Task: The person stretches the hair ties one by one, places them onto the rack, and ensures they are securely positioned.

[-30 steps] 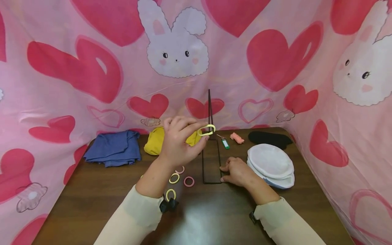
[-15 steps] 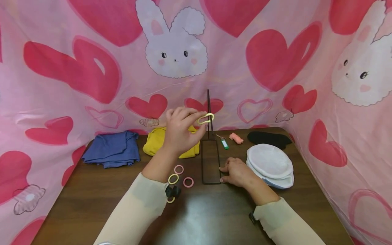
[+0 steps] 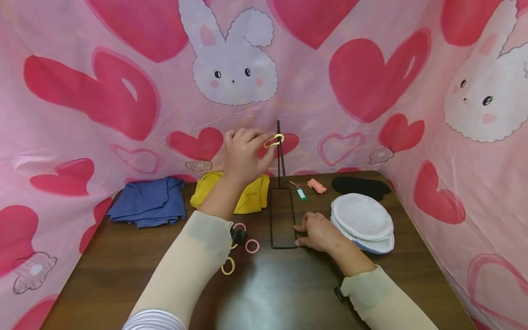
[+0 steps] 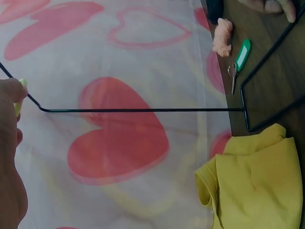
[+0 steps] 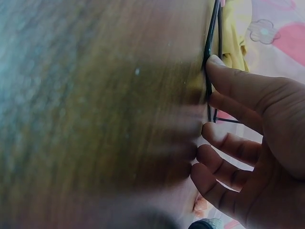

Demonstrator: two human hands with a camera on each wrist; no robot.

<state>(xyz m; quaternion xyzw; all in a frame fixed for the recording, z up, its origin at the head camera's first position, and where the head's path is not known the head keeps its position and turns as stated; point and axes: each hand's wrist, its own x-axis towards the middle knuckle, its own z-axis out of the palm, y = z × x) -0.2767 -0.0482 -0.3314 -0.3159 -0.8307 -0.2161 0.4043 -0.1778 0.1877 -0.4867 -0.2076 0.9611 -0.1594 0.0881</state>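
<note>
The yellow hair ring [image 3: 274, 140] is pinched in the left hand [image 3: 243, 156], raised right at the top of the thin black wire stand [image 3: 280, 156]. It looks close to the tip but, as far as the head view shows, not yet threaded onto the rod, and no ring hangs on the rod. The right hand [image 3: 319, 233] lies with fingers relaxed and flat on the counter [image 3: 123, 270], its fingertips against the edge of the stand's rectangular base. Several more rings wait on the counter: a pink one [image 3: 252, 246], a yellow one [image 3: 228, 266], and others partly hidden behind the left sleeve. So I judge the work as barely begun, with the loose rings left.
</note>
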